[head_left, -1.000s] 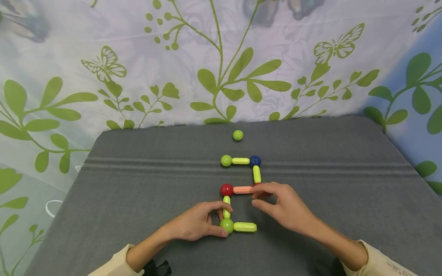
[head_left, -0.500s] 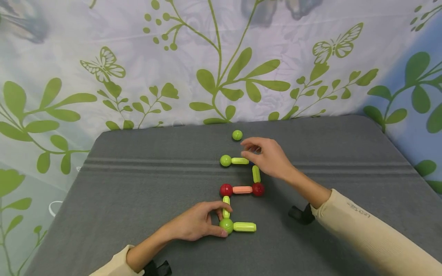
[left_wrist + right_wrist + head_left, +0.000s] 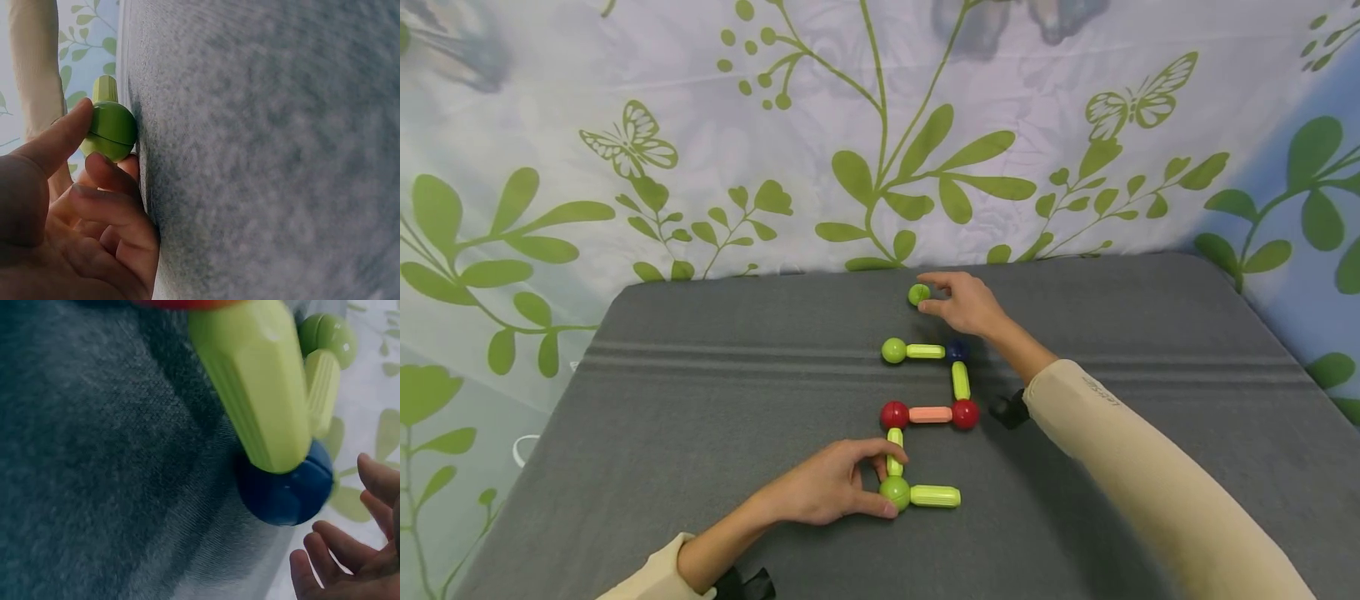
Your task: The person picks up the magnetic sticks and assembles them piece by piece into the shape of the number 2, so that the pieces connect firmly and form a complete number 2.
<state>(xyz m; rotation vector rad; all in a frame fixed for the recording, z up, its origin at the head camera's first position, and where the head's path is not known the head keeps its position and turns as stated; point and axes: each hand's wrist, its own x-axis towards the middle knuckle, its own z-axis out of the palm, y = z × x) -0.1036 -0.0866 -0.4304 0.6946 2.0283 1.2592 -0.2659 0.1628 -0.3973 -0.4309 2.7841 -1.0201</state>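
In the head view, several magnetic balls and sticks form a zigzag on the grey cloth. My left hand (image 3: 827, 485) grips its nearest green ball (image 3: 892, 495), thumb on the ball and index finger over the upright yellow-green stick (image 3: 895, 463). Another yellow-green stick (image 3: 936, 497) points right from that ball. At the far side, my right hand (image 3: 966, 303) reaches to a loose green ball (image 3: 917, 294), fingers and thumb spread around its right side. The right wrist view shows the fingers apart beyond the blue ball (image 3: 287, 490); the loose ball is mostly hidden there.
Two red balls (image 3: 966, 414) joined by an orange stick (image 3: 930, 415) make the zigzag's middle. A green ball (image 3: 893, 350) and stick (image 3: 926, 352) end its far row, close under the right forearm. A leaf-patterned curtain (image 3: 737, 150) hangs behind the table's far edge.
My right hand has moved away from the right red ball, past the blue ball, to the loose green ball at the back. The left hand keeps its place.
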